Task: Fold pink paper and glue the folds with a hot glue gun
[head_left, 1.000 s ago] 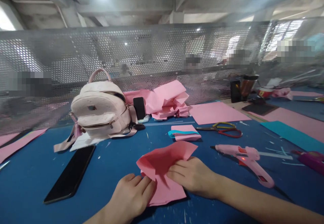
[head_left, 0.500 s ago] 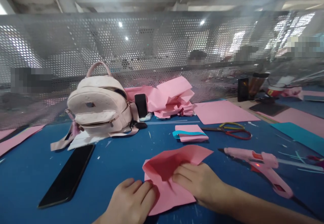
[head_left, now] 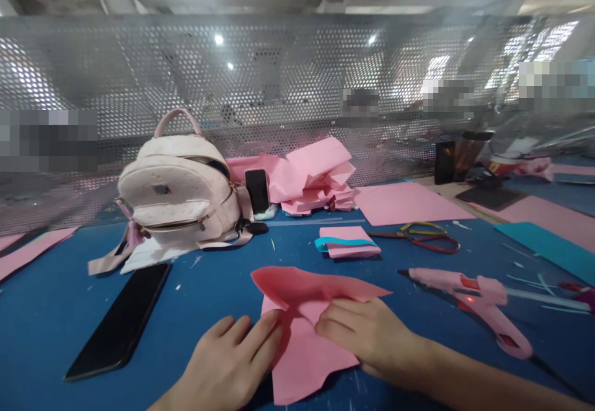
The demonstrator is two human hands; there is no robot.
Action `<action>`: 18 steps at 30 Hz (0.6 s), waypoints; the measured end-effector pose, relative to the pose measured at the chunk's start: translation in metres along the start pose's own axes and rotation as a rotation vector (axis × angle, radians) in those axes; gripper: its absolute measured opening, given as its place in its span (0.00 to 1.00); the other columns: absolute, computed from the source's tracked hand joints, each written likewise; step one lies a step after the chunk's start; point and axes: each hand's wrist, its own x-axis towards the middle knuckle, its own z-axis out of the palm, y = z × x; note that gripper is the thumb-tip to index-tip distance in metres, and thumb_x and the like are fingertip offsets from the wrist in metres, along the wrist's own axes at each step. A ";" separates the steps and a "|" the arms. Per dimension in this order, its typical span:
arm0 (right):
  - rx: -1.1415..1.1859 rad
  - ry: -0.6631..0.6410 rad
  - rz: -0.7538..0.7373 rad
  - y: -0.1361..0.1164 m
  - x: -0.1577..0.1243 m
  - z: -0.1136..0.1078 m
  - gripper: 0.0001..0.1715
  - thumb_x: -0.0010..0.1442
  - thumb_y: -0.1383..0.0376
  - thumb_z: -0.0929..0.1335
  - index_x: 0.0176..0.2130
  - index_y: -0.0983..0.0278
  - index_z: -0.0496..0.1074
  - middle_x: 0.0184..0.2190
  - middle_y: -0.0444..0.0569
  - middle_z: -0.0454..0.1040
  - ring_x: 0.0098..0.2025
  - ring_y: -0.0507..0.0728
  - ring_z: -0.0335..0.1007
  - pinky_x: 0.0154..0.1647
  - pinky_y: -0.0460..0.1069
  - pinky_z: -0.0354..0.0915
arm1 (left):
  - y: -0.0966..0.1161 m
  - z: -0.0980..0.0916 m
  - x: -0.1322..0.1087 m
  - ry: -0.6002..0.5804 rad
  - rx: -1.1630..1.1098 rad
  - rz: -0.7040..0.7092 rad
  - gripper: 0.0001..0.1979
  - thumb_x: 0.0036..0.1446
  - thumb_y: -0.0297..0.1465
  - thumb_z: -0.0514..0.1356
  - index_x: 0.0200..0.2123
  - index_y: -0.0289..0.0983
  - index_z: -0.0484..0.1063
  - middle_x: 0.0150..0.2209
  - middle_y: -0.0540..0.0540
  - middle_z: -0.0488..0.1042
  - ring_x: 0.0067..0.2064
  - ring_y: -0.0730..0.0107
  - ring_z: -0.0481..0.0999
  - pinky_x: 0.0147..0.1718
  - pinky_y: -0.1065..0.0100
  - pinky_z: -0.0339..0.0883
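A sheet of pink paper lies partly folded on the blue table in front of me, its far edge curling up. My left hand grips its left side with bent fingers, the thumb hidden. On the right side, my right hand has its fingers closed on the paper, the fingertips pressing at a crease. Just beyond the sheet sits a small folded pink paper piece with a blue strip around it. A pink glue gun with a lit red light lies to the right of my right hand.
Scissors lie behind the glue gun. A black phone is at left, and a pale pink backpack stands behind it. Crumpled pink paper and a flat pink sheet are farther back, before a perforated metal screen.
The far left corner of the pink paper has opened outward to the left. My left hand has shifted slightly left and up along its edge; my right hand stays nearly in place.
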 end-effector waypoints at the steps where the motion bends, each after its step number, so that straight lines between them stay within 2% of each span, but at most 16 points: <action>1: -0.008 0.004 -0.009 0.000 0.001 0.000 0.18 0.67 0.73 0.57 0.44 0.63 0.73 0.36 0.47 0.79 0.36 0.55 0.69 0.33 0.49 0.60 | -0.001 0.000 -0.001 -0.003 0.018 -0.008 0.19 0.71 0.26 0.44 0.44 0.35 0.75 0.44 0.47 0.83 0.26 0.66 0.75 0.23 0.62 0.58; 5: -0.161 0.054 -0.109 0.003 0.002 -0.001 0.16 0.70 0.73 0.58 0.43 0.65 0.73 0.32 0.47 0.77 0.33 0.56 0.67 0.28 0.51 0.56 | -0.003 0.003 -0.002 -0.017 0.029 -0.006 0.19 0.71 0.25 0.44 0.44 0.34 0.75 0.36 0.49 0.83 0.22 0.67 0.73 0.22 0.62 0.55; 8: -0.237 0.075 -0.164 0.005 0.001 -0.002 0.14 0.69 0.73 0.59 0.41 0.66 0.73 0.32 0.48 0.77 0.32 0.56 0.66 0.27 0.51 0.54 | -0.002 0.004 -0.001 -0.039 -0.011 0.022 0.22 0.71 0.22 0.39 0.45 0.34 0.74 0.38 0.50 0.83 0.23 0.68 0.74 0.22 0.63 0.56; 10: -0.211 0.048 -0.145 0.006 0.000 -0.001 0.15 0.70 0.73 0.58 0.42 0.66 0.73 0.32 0.49 0.77 0.33 0.56 0.66 0.27 0.51 0.53 | 0.000 0.005 0.000 -0.027 -0.043 0.013 0.22 0.72 0.23 0.39 0.44 0.34 0.73 0.36 0.50 0.83 0.23 0.68 0.74 0.22 0.63 0.56; 12: -0.161 0.004 -0.097 0.007 0.000 0.000 0.16 0.68 0.72 0.58 0.44 0.65 0.73 0.34 0.50 0.77 0.34 0.57 0.67 0.27 0.51 0.54 | 0.004 0.007 0.003 0.002 -0.072 -0.016 0.21 0.72 0.24 0.40 0.38 0.36 0.73 0.28 0.52 0.80 0.21 0.68 0.71 0.20 0.63 0.53; 14: -0.099 -0.030 -0.032 0.007 0.001 0.002 0.15 0.66 0.71 0.60 0.46 0.65 0.72 0.35 0.50 0.78 0.35 0.57 0.67 0.29 0.50 0.57 | 0.008 0.010 0.006 0.038 -0.086 -0.031 0.21 0.71 0.25 0.42 0.29 0.38 0.69 0.19 0.53 0.72 0.17 0.68 0.68 0.19 0.63 0.50; 16: -0.039 -0.041 0.022 0.007 0.003 0.005 0.14 0.64 0.71 0.61 0.45 0.63 0.72 0.36 0.49 0.78 0.35 0.57 0.68 0.31 0.50 0.59 | 0.011 0.013 0.009 0.044 -0.068 -0.036 0.21 0.71 0.24 0.43 0.29 0.38 0.68 0.19 0.53 0.71 0.16 0.68 0.66 0.19 0.62 0.48; 18: 0.005 -0.037 0.052 0.007 0.004 0.007 0.13 0.63 0.72 0.61 0.43 0.63 0.73 0.37 0.49 0.78 0.36 0.57 0.68 0.32 0.49 0.60 | 0.012 0.015 0.011 0.040 -0.055 -0.038 0.20 0.70 0.23 0.43 0.32 0.37 0.70 0.21 0.52 0.73 0.16 0.68 0.67 0.19 0.62 0.48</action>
